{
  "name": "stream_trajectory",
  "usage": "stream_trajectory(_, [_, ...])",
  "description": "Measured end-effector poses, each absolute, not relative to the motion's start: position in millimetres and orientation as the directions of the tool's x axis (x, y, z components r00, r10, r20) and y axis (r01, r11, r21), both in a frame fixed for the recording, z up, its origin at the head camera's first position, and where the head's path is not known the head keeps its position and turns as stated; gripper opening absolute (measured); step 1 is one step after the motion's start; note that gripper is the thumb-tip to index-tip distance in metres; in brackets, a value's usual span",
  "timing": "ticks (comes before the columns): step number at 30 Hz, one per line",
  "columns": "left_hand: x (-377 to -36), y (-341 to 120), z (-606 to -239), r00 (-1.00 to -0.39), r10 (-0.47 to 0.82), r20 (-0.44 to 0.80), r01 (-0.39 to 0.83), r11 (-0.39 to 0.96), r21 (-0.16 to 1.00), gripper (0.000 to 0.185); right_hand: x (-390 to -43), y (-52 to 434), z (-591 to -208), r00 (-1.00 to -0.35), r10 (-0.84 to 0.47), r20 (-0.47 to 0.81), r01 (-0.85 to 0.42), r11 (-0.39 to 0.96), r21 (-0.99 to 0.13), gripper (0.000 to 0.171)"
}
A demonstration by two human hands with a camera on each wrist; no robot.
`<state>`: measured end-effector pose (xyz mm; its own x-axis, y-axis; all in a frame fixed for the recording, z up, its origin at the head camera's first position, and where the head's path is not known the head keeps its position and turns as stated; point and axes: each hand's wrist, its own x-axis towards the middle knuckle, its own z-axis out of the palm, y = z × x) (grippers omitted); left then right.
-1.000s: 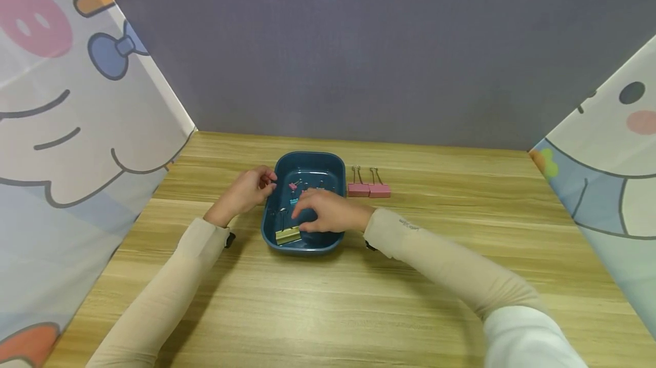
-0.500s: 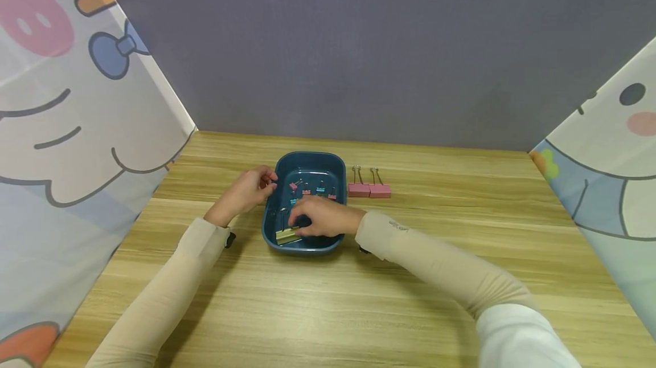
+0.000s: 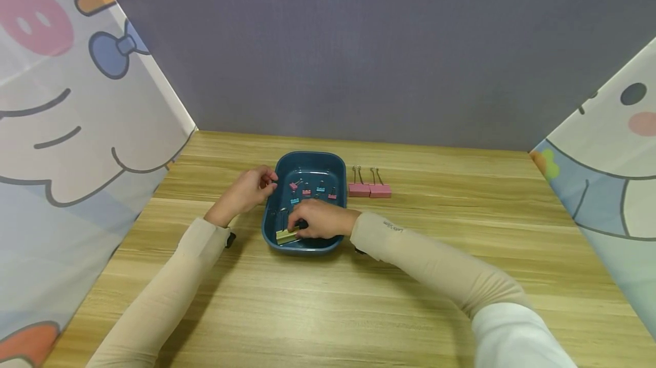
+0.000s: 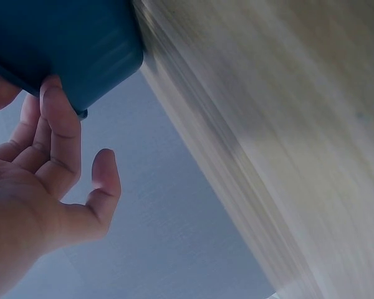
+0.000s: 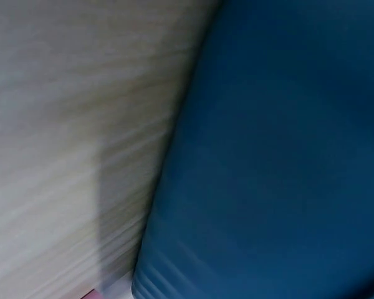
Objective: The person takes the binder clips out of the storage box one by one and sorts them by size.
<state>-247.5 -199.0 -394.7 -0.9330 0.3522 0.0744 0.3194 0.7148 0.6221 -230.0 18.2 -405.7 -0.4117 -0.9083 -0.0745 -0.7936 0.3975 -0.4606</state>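
Since a second ago the right hand (image 3: pixel 322 219) has shifted left: the left hand's (image 3: pixel 247 190) parted fingers touch the blue tray's (image 3: pixel 310 160) left rim, right fingers pinch the gold binder clip (image 3: pixel 285 237) in its near left corner, and two pink binder clips (image 3: pixel 380 191) sit right.

right sleeve (image 3: pixel 435 262), small dark lettering (image 3: pixel 393 225), illegible

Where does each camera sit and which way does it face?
Head: on the person's head, facing forward and down at the blue rounded plastic tray on the wood-grain table; left hand, right hand and beige sleeves show.
Left wrist: on that wrist, facing its hand at the tray; only that hand shows.
Right wrist: on that wrist, facing the tray's outer wall; no body part shows.
Both wrist views share the tray and table.
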Motion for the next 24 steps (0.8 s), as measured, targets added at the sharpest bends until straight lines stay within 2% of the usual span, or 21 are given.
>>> stream_trajectory(17, [-246, -197, -394, -0.934, 0.349, 0.077, 0.320, 0.719, 0.617, 0.016, -230, 20, -399, -0.455, -0.882, -0.120, -0.732, 0.448, -0.514, 0.011])
stream_trajectory(24, [-246, -197, -394, -0.938, 0.340, 0.069, 0.308, 0.723, 0.618, 0.016, -231, 28, -393, -0.491, -0.868, -0.082, -0.742, 0.465, -0.483, 0.011])
